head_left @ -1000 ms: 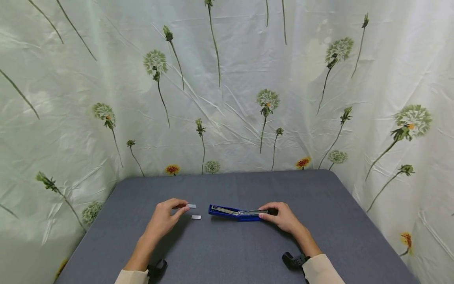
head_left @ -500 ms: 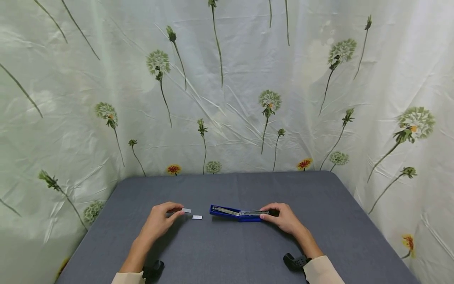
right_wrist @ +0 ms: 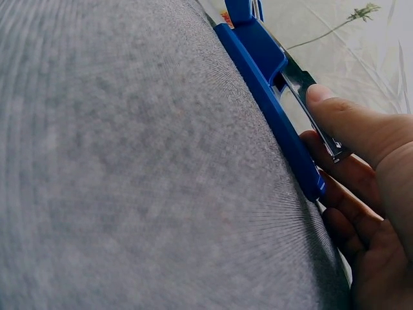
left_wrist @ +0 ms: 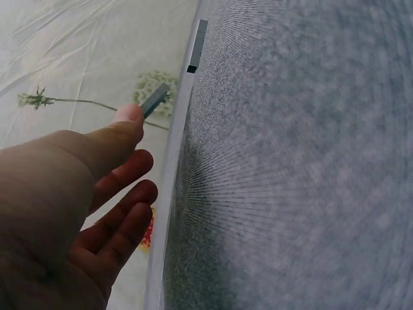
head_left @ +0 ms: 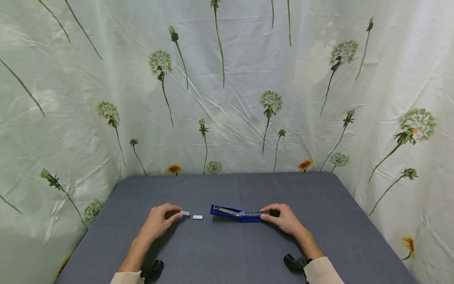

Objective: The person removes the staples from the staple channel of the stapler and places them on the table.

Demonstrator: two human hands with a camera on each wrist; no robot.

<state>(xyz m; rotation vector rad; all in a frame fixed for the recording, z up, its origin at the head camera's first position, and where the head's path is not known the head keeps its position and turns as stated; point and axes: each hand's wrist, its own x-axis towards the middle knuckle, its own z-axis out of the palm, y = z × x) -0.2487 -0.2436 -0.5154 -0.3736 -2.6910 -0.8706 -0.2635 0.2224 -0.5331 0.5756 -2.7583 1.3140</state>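
Note:
My left hand (head_left: 157,221) pinches a small strip of staples (head_left: 185,213) between thumb and finger, a little above the table; the left wrist view shows the same grey staple strip (left_wrist: 155,100) past the thumb tip. Just right of it, a second staple strip (head_left: 197,217) lies on the table. A blue stapler (head_left: 224,212) is folded wide open, its top lid laid out to the left and its metal channel exposed. My right hand (head_left: 283,219) grips its right end, with the thumb on the metal magazine (right_wrist: 302,84) above the blue base (right_wrist: 274,116).
The table (head_left: 227,252) has a grey cloth cover. A pale curtain (head_left: 234,98) printed with dandelions hangs behind it. Black straps (head_left: 296,262) with wrist cameras sit at both wrists, close to the light sleeves.
My left hand has drawn slightly left and down with the pinched staple strip, bringing it level with the strip on the table. The right hand and open stapler stay in place.

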